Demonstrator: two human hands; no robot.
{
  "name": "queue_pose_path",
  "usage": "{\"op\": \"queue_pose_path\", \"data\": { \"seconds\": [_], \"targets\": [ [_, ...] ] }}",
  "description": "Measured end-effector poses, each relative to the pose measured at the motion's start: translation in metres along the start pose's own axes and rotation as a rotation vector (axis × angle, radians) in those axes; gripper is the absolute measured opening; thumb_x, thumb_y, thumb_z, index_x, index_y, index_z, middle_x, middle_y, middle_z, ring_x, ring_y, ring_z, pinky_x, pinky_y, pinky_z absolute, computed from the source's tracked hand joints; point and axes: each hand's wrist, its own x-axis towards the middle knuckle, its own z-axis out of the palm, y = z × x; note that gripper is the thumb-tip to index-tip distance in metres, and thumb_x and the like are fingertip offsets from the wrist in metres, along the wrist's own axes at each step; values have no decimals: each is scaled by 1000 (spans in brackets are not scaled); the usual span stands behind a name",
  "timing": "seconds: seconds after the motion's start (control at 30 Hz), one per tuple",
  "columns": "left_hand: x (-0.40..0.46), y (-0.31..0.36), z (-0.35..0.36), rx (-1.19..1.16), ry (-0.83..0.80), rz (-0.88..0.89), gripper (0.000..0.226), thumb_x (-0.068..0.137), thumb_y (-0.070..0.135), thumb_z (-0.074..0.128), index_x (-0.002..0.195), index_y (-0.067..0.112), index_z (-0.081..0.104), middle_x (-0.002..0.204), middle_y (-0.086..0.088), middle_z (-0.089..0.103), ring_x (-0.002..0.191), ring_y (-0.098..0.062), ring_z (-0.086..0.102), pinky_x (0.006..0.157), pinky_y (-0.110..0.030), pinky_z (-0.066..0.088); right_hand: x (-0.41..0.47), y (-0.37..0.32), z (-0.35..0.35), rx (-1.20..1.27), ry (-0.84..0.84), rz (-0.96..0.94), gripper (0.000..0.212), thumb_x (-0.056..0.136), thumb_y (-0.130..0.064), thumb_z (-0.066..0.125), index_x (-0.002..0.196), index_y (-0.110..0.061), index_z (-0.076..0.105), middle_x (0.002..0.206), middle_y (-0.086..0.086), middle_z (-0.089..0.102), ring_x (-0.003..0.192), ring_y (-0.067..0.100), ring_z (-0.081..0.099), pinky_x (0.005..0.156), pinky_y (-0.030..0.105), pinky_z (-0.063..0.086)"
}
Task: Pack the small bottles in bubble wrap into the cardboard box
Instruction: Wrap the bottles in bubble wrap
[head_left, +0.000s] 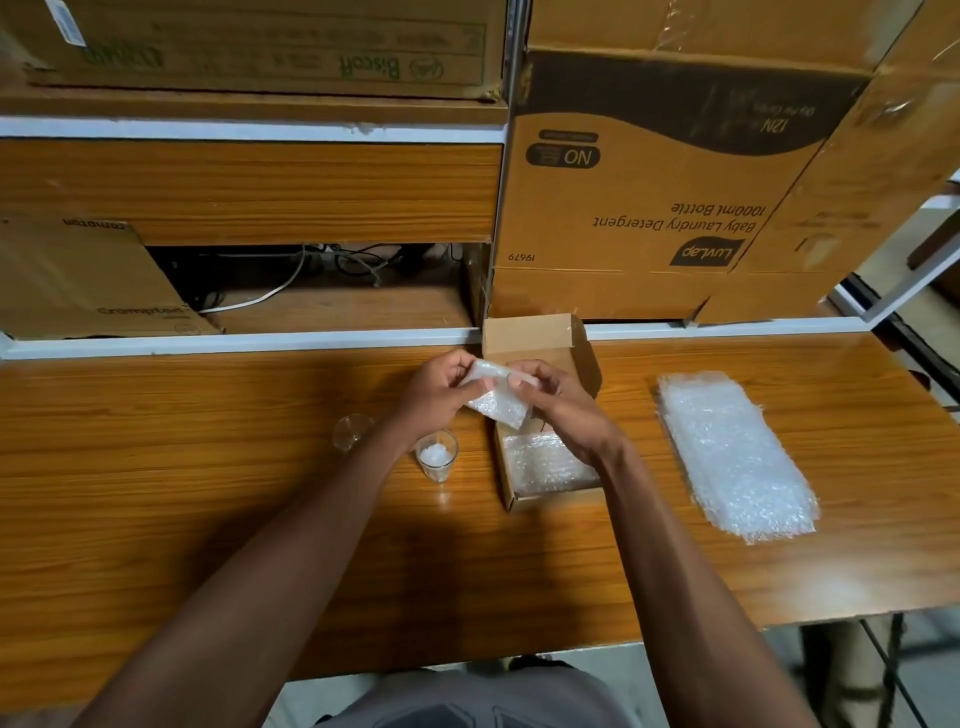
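Both hands hold a small bubble-wrap bundle (497, 399) just above the open cardboard box (540, 343). My left hand (435, 391) grips its left end and my right hand (563, 408) pinches its right end; what is inside the wrap is hidden. Bubble wrap (550, 464) lines the near end of the box. A small clear bottle (437, 457) holding something white stands upright left of the box. Another clear bottle (352, 431) sits further left on the wooden table.
A stack of bubble-wrap sheets (735, 454) lies on the table (208, 493) right of the box. Large cardboard cartons (649, 197) stand on the shelf behind, one directly behind the small box. The table's front edge runs close to my body.
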Motion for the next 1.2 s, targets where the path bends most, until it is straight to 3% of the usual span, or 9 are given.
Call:
{"op": "queue_pose_path", "data": {
  "seconds": [0.13,0.2,0.4,0.5,0.6,0.67,0.83,1.0,1.2],
  "targets": [
    [1,1,1,-77,9,-57,20,98,13,74,117,11,67,110,-4,77,96,-17,75,69,-23,59,15,10,1,41,36,-47,30,96,-15,77,123,-4,67,106,17,74,92,27,70,83,47,57],
    [1,1,-1,-102,6,-75,23,97,14,75,118,10,67,111,-6,77,97,-17,75,68,-23,59,20,11,0,50,63,-39,22,100,-6,70,121,0,66,103,18,71,90,30,69,85,50,56],
    [0,-5,-12,-183,-21,-78,30,96,7,75,121,19,66,116,-2,77,102,-19,77,80,-36,65,24,9,3,69,69,-39,29,102,-23,70,126,-8,63,102,20,65,90,35,61,83,56,51],
    [-3,-8,-17,-143,18,-72,27,96,5,74,118,18,65,114,-3,76,95,-13,76,71,-25,61,24,7,5,63,18,-24,35,95,-15,79,126,-9,64,104,18,67,94,32,66,85,52,55],
    [-7,-12,-18,-124,62,-64,23,95,4,74,113,15,65,111,-5,74,95,-15,75,70,-26,61,23,6,12,-50,84,-79,21,94,-4,77,114,-6,71,82,0,65,82,24,62,74,41,57],
    [-9,-14,-19,-105,105,-75,22,95,3,75,111,13,64,111,-7,72,99,-21,74,70,-28,63,25,7,18,-93,147,-99,15,93,-3,78,107,-6,74,75,-10,62,78,23,62,73,43,57],
    [-14,-20,-19,-10,247,-85,22,94,9,78,108,13,62,107,-11,66,91,-20,67,61,-22,59,28,13,37,-272,281,-163,24,84,-7,87,95,-21,70,77,-3,56,70,20,55,66,49,59],
    [-27,-26,-16,187,384,-47,18,93,11,79,100,18,63,90,3,65,73,-8,60,51,-11,47,24,21,63,-409,363,-212,22,79,-8,87,88,-24,75,77,-10,67,68,7,61,72,43,60],
    [-46,-40,-18,258,394,10,18,93,13,78,100,23,65,93,12,65,80,-2,62,62,-9,48,15,24,86,-418,342,-161,18,85,-7,80,96,-21,81,83,-11,74,80,8,70,85,42,62]
  ]
}}
